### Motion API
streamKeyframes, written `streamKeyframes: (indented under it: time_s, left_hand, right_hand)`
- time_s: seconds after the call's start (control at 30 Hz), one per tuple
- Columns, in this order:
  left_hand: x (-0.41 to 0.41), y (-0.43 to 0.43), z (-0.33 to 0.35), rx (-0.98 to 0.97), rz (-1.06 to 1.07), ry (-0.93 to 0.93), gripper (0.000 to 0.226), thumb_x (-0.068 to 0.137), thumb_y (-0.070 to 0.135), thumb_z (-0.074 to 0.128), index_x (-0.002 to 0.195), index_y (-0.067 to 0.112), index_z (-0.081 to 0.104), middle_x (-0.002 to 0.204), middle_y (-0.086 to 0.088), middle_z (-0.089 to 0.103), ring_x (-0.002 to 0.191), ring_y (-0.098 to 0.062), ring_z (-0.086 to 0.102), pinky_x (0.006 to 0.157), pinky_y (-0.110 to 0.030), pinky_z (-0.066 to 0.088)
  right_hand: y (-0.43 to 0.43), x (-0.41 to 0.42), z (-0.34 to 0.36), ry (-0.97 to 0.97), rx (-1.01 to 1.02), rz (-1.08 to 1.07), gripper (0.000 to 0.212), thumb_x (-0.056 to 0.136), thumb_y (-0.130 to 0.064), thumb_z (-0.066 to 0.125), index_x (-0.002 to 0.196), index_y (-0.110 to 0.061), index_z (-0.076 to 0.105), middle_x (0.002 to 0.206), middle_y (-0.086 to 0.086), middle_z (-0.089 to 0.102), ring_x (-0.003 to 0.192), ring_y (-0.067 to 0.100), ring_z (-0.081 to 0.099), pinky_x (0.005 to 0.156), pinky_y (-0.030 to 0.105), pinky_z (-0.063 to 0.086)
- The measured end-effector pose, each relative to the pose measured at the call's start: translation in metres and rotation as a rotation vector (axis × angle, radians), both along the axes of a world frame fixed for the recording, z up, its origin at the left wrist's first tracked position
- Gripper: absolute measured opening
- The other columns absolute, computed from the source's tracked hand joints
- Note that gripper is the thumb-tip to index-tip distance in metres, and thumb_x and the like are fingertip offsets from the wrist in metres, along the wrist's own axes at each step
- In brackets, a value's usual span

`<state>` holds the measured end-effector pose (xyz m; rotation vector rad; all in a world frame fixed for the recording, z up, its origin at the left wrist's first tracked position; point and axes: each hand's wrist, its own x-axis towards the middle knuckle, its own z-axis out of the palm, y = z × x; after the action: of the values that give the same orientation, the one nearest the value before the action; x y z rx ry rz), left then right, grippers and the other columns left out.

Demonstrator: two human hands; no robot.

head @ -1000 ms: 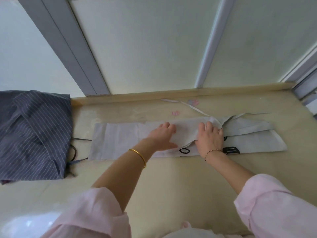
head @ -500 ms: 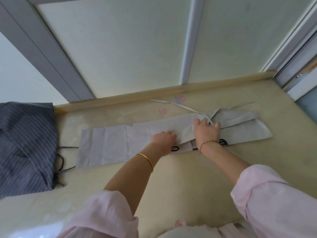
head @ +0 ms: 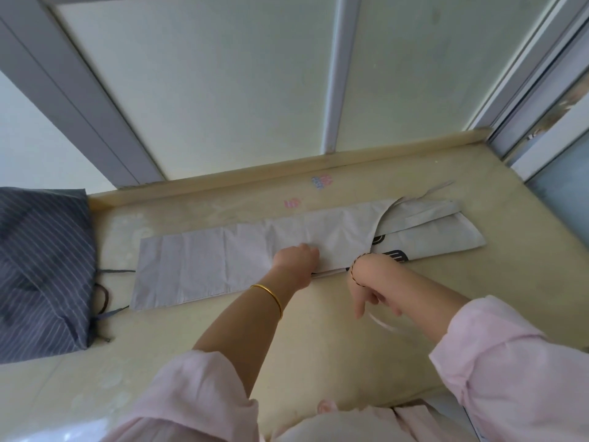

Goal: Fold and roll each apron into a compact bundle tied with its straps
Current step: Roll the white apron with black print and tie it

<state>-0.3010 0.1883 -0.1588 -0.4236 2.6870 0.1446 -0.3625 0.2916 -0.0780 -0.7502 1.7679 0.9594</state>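
A light grey apron [head: 204, 266] lies folded into a long narrow strip across the beige table [head: 318, 352], its printed end [head: 446, 240] at the right. My left hand [head: 296, 260] sits on the strip's near edge with curled fingers and holds the fabric down. My right hand [head: 369, 288] is drawn back off the cloth towards me, fingers pointing down, and grips a thin pale strap [head: 381, 218] that curves from the apron's far edge to the hand; its loose end is blurred below the fingers.
A dark blue striped apron [head: 41, 269] lies heaped at the table's left end, its dark ties [head: 103, 295] trailing towards the grey strip. Frosted window panels [head: 223, 90] rise behind a low raised ledge [head: 287, 173]. Small stickers [head: 321, 181] mark the tabletop.
My right hand has left the folded cloth and pulled back towards me with the strap. My left hand has stayed on the near edge. The view has shifted rightwards.
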Motion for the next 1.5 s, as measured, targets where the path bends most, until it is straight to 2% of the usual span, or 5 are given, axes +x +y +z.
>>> streamKeyframes:
  time_s: [0.17, 0.33, 0.8, 1.23, 1.5]
  left_hand:
    - [0.021, -0.031, 0.011, 0.54, 0.314, 0.182, 0.01, 0.084, 0.016, 0.051, 0.092, 0.011, 0.055, 0.094, -0.007, 0.057, 0.087, -0.027, 0.056, 0.074, -0.036, 0.047]
    - [0.068, -0.103, -0.001, 0.158, 0.796, 0.447, 0.031, 0.086, 0.008, 0.045, 0.116, 0.006, 0.052, 0.123, -0.014, 0.047, 0.114, -0.033, 0.044, 0.096, -0.037, 0.037]
    - [0.135, -0.182, -0.015, -0.073, 1.23, 0.237, 0.046, 0.088, 0.025, 0.053, 0.129, 0.011, 0.037, 0.131, -0.019, 0.039, 0.121, -0.037, 0.037, 0.099, -0.042, 0.034]
    - [0.13, -0.208, 0.035, 0.632, 1.329, 0.355, 0.036, 0.078, 0.014, 0.074, 0.108, 0.002, 0.058, 0.096, -0.014, 0.059, 0.084, -0.029, 0.059, 0.075, -0.036, 0.052]
    - [0.02, -0.14, 0.11, 1.231, 1.098, 0.17, 0.017, 0.094, 0.007, 0.05, 0.076, 0.005, 0.048, 0.071, -0.012, 0.053, 0.047, -0.017, 0.063, 0.055, -0.029, 0.058]
  right_hand:
    - [-0.028, 0.01, -0.014, 0.129, -0.407, 0.107, 0.017, 0.096, -0.017, 0.046, 0.099, -0.005, 0.057, 0.104, 0.008, 0.059, 0.096, 0.028, 0.062, 0.072, 0.03, 0.047]
    - [-0.078, 0.027, -0.045, 0.203, -0.948, 0.068, 0.028, 0.096, -0.013, 0.039, 0.123, -0.01, 0.044, 0.118, 0.011, 0.057, 0.105, 0.032, 0.059, 0.072, 0.032, 0.039]
    - [-0.129, 0.044, -0.09, -0.076, -0.869, -0.16, 0.108, 0.069, -0.044, 0.078, 0.146, -0.023, 0.006, 0.128, 0.007, 0.053, 0.102, 0.03, 0.059, 0.083, 0.036, 0.051]
    - [-0.124, 0.042, -0.099, -0.106, -0.923, -0.242, 0.127, 0.065, -0.038, 0.083, 0.15, -0.015, -0.009, 0.145, 0.012, 0.039, 0.128, 0.03, 0.044, 0.103, 0.035, 0.04]
    - [-0.068, 0.03, -0.073, -0.546, -1.195, -0.68, 0.083, 0.072, -0.011, 0.081, 0.14, -0.009, 0.034, 0.128, 0.004, 0.053, 0.117, 0.018, 0.053, 0.088, 0.022, 0.049]
